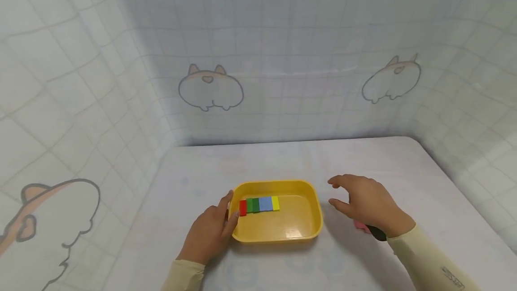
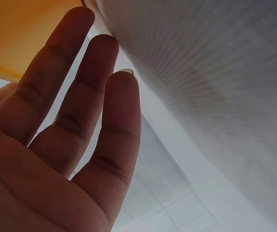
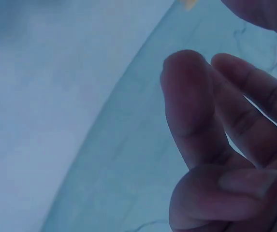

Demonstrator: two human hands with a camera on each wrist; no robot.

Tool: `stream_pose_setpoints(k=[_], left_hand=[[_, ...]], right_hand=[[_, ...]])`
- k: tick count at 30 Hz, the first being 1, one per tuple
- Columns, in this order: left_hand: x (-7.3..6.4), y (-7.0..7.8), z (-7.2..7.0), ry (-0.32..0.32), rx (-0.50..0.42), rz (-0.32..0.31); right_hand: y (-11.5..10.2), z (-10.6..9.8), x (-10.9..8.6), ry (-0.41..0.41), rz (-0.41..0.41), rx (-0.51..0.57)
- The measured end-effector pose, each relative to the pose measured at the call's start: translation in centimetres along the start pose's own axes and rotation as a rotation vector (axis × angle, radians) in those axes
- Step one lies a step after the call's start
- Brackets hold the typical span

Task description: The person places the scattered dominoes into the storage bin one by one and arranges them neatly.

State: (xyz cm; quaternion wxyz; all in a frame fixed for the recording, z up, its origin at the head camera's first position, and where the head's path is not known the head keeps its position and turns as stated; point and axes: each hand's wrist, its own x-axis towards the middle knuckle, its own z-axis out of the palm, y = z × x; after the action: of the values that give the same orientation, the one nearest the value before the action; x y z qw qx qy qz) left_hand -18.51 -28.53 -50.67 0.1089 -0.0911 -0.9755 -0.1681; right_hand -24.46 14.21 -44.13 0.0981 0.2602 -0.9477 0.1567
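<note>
A yellow tray [image 1: 282,239] sits on the table in the head view. Small flat rectangular pieces lie side by side along its left half: a red piece [image 1: 243,208], green ones, blue and a yellow piece [image 1: 275,203]. At the tray's left end my left hand [image 1: 210,230] holds the rim, thumb over the edge and forefinger along the outside. Its other fingers [image 2: 121,125] are loosely extended in the left wrist view. To the right of the tray my right hand [image 1: 369,203] hovers with thumb and fingers apart, nothing between them.
Pink pieces [image 1: 361,226] lie on the table, partly hidden beneath my right wrist. A pale cloth covers the table [image 1: 194,165]. Grid-patterned curtains with cartoon animals [image 1: 211,91] hang behind and on both sides.
</note>
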Motion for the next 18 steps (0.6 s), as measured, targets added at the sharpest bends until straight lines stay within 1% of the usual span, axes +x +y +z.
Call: stream_pose_setpoints(k=[4, 8, 10, 14, 18], left_hand=[[0.0, 0.0, -0.1, -0.004, 0.001, -0.002], [0.0, 0.0, -0.4, -0.006, 0.0, 0.0], [-0.1, 0.0, -0.4, -0.009, -0.003, -0.002], [-0.1, 0.0, -0.3, -0.022, -0.014, -0.007], [-0.1, 0.1, -0.2, -0.008, -0.015, 0.01]], right_hand=[[1.7, 0.5, -1.8, -0.069, 0.11, 0.077], [2.9, 0.8, -2.9, -0.098, 0.165, 0.136], [3.4, 1.0, -3.2, -0.095, 0.179, 0.136], [4.3, 1.3, -3.7, -0.099, 0.216, 0.105], [4.8, 1.7, -4.1, -0.096, 0.257, 0.084]])
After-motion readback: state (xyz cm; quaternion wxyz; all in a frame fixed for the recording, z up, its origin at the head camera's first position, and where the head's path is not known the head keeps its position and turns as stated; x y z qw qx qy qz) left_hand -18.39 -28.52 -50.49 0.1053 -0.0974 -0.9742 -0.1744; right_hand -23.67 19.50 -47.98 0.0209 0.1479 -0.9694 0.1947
